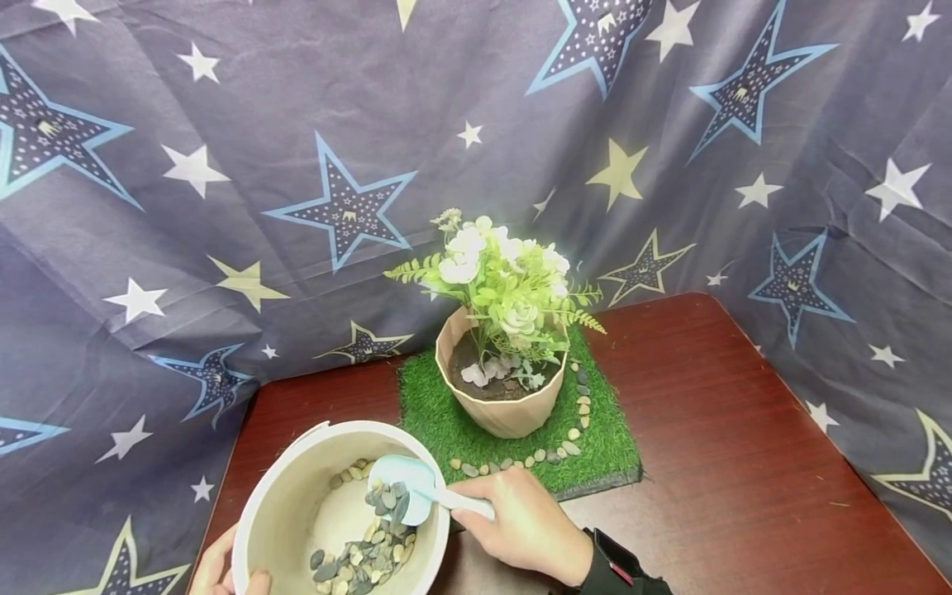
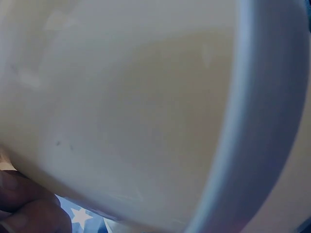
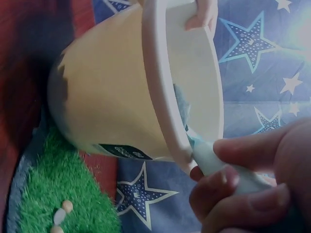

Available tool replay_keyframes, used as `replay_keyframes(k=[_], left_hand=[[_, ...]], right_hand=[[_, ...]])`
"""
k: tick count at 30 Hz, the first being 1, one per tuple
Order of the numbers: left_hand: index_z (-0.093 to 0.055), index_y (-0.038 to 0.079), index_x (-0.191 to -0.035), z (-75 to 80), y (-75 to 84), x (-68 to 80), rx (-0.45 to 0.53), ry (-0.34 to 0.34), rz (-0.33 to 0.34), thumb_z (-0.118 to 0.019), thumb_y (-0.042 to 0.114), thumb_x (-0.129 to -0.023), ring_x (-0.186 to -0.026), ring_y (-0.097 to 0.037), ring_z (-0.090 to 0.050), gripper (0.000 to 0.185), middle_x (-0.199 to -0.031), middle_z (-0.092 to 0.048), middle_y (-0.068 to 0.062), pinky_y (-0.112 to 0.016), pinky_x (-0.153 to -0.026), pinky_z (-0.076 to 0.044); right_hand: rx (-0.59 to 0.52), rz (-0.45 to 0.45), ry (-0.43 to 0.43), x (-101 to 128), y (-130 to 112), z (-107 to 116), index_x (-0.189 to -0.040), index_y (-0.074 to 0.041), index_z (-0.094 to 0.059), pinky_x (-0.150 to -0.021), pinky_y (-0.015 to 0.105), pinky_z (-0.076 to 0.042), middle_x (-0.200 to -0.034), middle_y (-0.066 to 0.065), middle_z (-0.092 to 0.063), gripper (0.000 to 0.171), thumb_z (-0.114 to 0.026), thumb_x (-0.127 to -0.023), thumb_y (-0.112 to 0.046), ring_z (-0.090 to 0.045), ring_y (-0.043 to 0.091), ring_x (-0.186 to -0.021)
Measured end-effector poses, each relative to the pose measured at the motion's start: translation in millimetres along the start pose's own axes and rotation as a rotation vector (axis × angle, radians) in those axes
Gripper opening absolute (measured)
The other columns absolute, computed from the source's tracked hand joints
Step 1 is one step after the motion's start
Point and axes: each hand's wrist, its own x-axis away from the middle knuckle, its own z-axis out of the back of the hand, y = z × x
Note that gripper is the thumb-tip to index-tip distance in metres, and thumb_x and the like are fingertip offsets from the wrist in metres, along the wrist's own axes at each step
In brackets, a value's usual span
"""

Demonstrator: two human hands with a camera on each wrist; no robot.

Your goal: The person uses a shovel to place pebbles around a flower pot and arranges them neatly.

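A cream bucket (image 1: 278,504) leans toward me at the lower left of the head view, with several grey and tan pebbles (image 1: 360,562) along its inside. My left hand (image 1: 219,568) grips its near left rim, the thumb over the edge. In my right hand (image 1: 524,525) is the handle of a pale blue toy shovel (image 1: 407,469). The blade is inside the bucket and carries a small heap of dark pebbles (image 1: 388,500). In the right wrist view, fingers and thumb wrap the shovel's handle (image 3: 214,158) at the bucket's rim, which hides most of the blade.
Behind the bucket, a faceted beige pot (image 1: 506,413) of white flowers (image 1: 491,252) stands on a square of artificial grass (image 1: 424,397). A curved row of pebbles (image 1: 539,455) lies on the grass around the pot. The reddish-brown table (image 1: 706,413) backs onto a star-patterned cloth (image 1: 416,99).
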Motion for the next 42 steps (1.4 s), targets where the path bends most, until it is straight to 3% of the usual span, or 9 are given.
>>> replay_keyframes(k=[7, 14, 21, 27, 31, 34, 39, 42], left_hand=[[-0.064, 0.039, -0.122, 2.7, -6.8, -2.4, 0.004, 0.083, 0.046, -0.046, -0.027, -0.082, -0.079, 0.003, -0.071, 0.079, -0.096, -0.074, 0.021, -0.02, -0.053, -0.059], [-0.067, 0.041, -0.119, 9.2, -7.6, -3.7, 0.122, 0.058, 0.059, -0.042, -0.028, -0.081, -0.078, 0.002, -0.071, 0.083, -0.095, -0.074, 0.019, -0.019, -0.054, -0.059], [-0.063, 0.04, -0.119, 7.1, -6.3, -3.2, 0.01, 0.104, 0.099, -0.045, -0.025, -0.082, -0.074, 0.003, -0.07, 0.077, -0.089, -0.073, 0.02, -0.02, -0.051, -0.058], [-0.063, 0.041, -0.117, 5.9, -3.6, -3.2, -0.014, 0.134, 0.109, -0.045, -0.024, -0.082, -0.072, 0.003, -0.07, 0.076, -0.087, -0.073, 0.02, -0.019, -0.051, -0.058], [-0.058, 0.042, -0.117, 5.3, -1.0, -3.6, -0.067, 0.156, 0.176, -0.046, -0.02, -0.083, -0.067, 0.003, -0.07, 0.071, -0.082, -0.072, 0.023, -0.02, -0.049, -0.057], [-0.056, 0.043, -0.118, 6.2, -0.2, -2.8, -0.077, 0.142, 0.191, -0.046, -0.019, -0.085, -0.066, 0.003, -0.069, 0.071, -0.081, -0.072, 0.024, -0.02, -0.049, -0.057], [-0.055, 0.042, -0.119, 6.3, -0.2, -0.9, -0.068, 0.13, 0.181, -0.046, -0.019, -0.085, -0.067, 0.003, -0.07, 0.07, -0.083, -0.072, 0.023, -0.021, -0.049, -0.058], [-0.055, 0.041, -0.121, 5.4, -0.1, -0.5, -0.065, 0.128, 0.183, -0.046, -0.018, -0.086, -0.067, 0.001, -0.07, 0.069, -0.082, -0.073, 0.021, -0.023, -0.049, -0.059]], right_hand=[[-0.046, -0.043, -0.031, 1.0, -1.1, 1.1, -0.119, -0.024, -0.079, -0.053, 0.011, -0.035, -0.069, -0.019, -0.056, 0.026, -0.069, -0.095, -0.021, -0.041, -0.007, -0.057], [0.003, 0.018, 0.006, 1.3, -1.4, 0.6, -0.121, -0.023, -0.078, -0.051, 0.007, -0.031, -0.065, -0.018, -0.055, 0.03, -0.072, -0.092, -0.02, -0.036, -0.01, -0.055], [0.099, 0.077, 0.028, 2.6, -3.2, -4.4, -0.124, -0.023, -0.077, -0.052, 0.005, -0.032, -0.064, -0.017, -0.055, 0.033, -0.072, -0.091, -0.02, -0.038, -0.009, -0.055], [-0.074, -0.016, -0.021, 1.6, -2.0, -4.5, -0.12, -0.024, -0.078, -0.052, 0.007, -0.034, -0.071, -0.018, -0.058, 0.027, -0.07, -0.095, -0.02, -0.037, -0.009, -0.055], [-0.121, -0.063, -0.031, 0.6, -2.5, -4.1, -0.118, -0.024, -0.079, -0.052, 0.009, -0.035, -0.073, -0.019, -0.059, 0.026, -0.07, -0.095, -0.02, -0.038, -0.009, -0.056], [-0.05, -0.037, -0.001, 1.1, -3.5, -4.6, -0.12, -0.024, -0.079, -0.053, 0.008, -0.036, -0.076, -0.018, -0.065, 0.029, -0.073, -0.092, -0.02, -0.041, -0.009, -0.057], [0.163, 0.087, 0.082, 2.7, -5.4, -6.8, -0.124, -0.022, -0.077, -0.056, 0.012, -0.043, -0.077, -0.011, -0.073, 0.036, -0.077, -0.088, -0.021, -0.055, -0.003, -0.063], [0.21, 0.111, 0.101, 3.1, -6.1, -7.5, -0.124, -0.022, -0.076, -0.056, 0.016, -0.046, -0.077, -0.009, -0.074, 0.037, -0.077, -0.088, -0.021, -0.059, -0.001, -0.065]])
